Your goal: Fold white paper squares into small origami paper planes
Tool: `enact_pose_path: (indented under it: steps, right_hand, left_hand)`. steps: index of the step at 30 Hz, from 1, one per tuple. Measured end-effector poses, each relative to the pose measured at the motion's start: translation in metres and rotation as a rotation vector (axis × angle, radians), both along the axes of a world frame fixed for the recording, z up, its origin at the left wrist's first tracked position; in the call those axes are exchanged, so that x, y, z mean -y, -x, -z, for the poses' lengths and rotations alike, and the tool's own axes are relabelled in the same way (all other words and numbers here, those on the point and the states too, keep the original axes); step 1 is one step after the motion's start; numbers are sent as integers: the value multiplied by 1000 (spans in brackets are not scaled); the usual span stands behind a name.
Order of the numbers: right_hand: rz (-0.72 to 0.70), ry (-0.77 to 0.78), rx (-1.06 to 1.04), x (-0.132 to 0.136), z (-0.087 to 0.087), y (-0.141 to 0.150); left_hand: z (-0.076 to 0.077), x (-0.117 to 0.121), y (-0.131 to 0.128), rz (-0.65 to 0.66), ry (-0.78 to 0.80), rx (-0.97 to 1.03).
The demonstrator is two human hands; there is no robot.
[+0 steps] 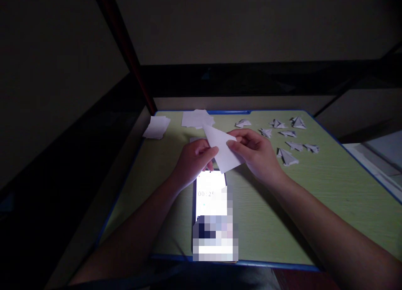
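Between my two hands a white sheet of paper (223, 149) is held up above the table, with one corner pointing up and away to the left. My left hand (196, 156) pinches its left edge, thumb on the front face. On the right side, my right hand (253, 149) grips the paper with the thumb on top and fingers behind. Just below the paper lies a lit phone (211, 198), its screen showing timer digits and its lower part blurred out. Part of another white sheet behind my left hand is mostly hidden.
Several small folded paper shapes (287, 156) lie at the right back of the green table (157, 177). White paper sheets (194, 119) sit at the back edge, and another stack (157, 127) is at the far left corner. Dark walls rise behind and left.
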State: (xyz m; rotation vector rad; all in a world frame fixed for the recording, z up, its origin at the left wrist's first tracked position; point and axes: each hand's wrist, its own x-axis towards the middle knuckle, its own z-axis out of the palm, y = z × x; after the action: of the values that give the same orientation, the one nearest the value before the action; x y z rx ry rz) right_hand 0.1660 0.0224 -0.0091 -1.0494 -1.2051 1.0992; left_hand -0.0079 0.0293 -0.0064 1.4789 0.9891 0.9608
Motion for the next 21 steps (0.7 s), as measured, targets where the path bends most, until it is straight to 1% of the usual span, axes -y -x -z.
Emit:
enact_pose_path:
  steps: [3, 9, 14, 18, 21]
  right_hand:
    - [-8, 21, -18, -1, 0, -1]
    - [-29, 11, -15, -1, 0, -1]
    - [-105, 35, -46, 2, -1, -2]
    - [-167, 80, -58, 3, -4, -3]
    - [-186, 100, -51, 3, -4, -3]
  left_hand:
    - [-1, 1, 0, 40, -21, 6]
    - [0, 2, 2, 87, -17, 47]
    - [3, -2, 2, -17, -5, 39]
    - [4, -4, 3, -53, 5, 59]
    - [2, -3, 3, -77, -9, 43]
